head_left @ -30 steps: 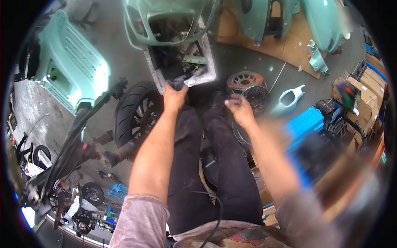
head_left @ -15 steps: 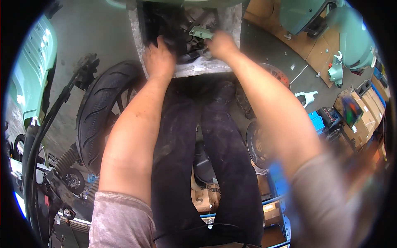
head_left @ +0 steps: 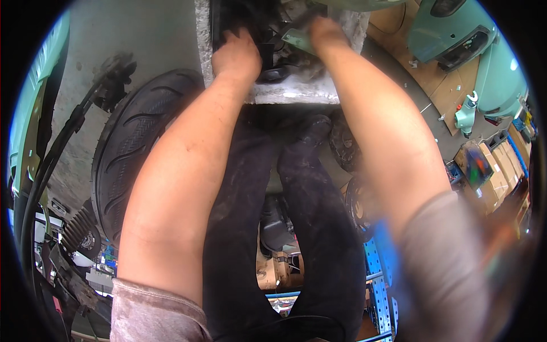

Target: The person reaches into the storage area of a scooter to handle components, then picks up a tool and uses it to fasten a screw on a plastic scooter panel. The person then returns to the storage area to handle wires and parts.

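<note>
The left hand (head_left: 236, 54) reaches into the grey, rough-walled open box (head_left: 296, 94), fingers curled among the dark greasy engine parts (head_left: 273, 43); whether that grip is closed on anything I cannot tell. The right hand (head_left: 325, 28) rests just right of it, its grip pressed on a pale green flat metal bracket (head_left: 299, 41) at the box's top. The box holds those dark parts, packed tightly. Below the left grip lies a black rubber ribbed tyre (head_left: 131, 154) on the concrete floor. Likely risks: greasy fingers slipping off the bracket, or knuckles scraping the rough box wall if a part suddenly frees.
</note>
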### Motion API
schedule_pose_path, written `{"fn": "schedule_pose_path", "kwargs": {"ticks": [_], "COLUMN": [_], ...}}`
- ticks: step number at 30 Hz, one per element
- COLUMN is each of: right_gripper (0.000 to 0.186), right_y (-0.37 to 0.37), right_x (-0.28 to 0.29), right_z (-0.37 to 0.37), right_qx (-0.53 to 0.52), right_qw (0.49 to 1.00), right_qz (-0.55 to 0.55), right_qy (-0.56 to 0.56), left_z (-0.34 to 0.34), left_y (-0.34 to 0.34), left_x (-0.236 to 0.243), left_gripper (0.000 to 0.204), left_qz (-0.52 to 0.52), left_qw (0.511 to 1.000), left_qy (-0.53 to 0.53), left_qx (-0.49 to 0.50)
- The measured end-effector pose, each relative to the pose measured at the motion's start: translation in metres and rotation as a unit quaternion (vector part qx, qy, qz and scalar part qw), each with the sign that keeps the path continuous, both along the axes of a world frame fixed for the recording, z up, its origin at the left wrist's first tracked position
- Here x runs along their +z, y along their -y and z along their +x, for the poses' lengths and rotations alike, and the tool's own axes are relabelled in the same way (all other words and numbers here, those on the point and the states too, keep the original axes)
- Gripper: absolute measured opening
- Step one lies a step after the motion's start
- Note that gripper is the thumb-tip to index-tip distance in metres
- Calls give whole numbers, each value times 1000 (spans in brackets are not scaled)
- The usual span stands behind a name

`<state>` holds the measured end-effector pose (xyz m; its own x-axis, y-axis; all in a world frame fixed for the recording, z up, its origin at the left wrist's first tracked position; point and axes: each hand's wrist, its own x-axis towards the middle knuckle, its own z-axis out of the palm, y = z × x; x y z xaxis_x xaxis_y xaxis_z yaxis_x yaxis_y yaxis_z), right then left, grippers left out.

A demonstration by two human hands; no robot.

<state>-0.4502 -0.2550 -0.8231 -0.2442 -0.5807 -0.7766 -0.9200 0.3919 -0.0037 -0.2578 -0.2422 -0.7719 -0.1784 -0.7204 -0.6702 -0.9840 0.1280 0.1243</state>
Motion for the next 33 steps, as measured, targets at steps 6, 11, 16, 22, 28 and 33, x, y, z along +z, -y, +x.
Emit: {"fn": "schedule_pose_path", "kwargs": {"ticks": [6, 11, 16, 22, 28, 33], "right_gripper": [34, 34, 31, 32, 29, 26], "right_y": [-2, 1, 14, 13, 5, -25], "right_x": [-14, -19, 1, -51, -21, 34], "right_z": [-10, -12, 15, 8, 13, 27], "right_qx": [27, 28, 13, -104, -175, -237], "right_qw": [1000, 999, 990, 956, 956, 878], "right_qz": [-4, -26, -108, -261, -197, -337], "right_qy": [-3, 32, 86, 83, 126, 242], "left_z": [-3, -12, -11, -28, -32, -48], "left_y": [-9, -15, -18, -23, -8, 6], "left_x": [15, 4, -4, -21, -3, -4], "left_gripper": [51, 31, 29, 26, 27, 28], "left_qz": [-76, -41, -38, 30, 193, 228], "left_qw": [981, 906, 850, 765, 661, 601], "left_qy": [-160, -304, -287, -366, -425, -445], "left_qx": [76, 291, 439, 528, 587, 623]}}
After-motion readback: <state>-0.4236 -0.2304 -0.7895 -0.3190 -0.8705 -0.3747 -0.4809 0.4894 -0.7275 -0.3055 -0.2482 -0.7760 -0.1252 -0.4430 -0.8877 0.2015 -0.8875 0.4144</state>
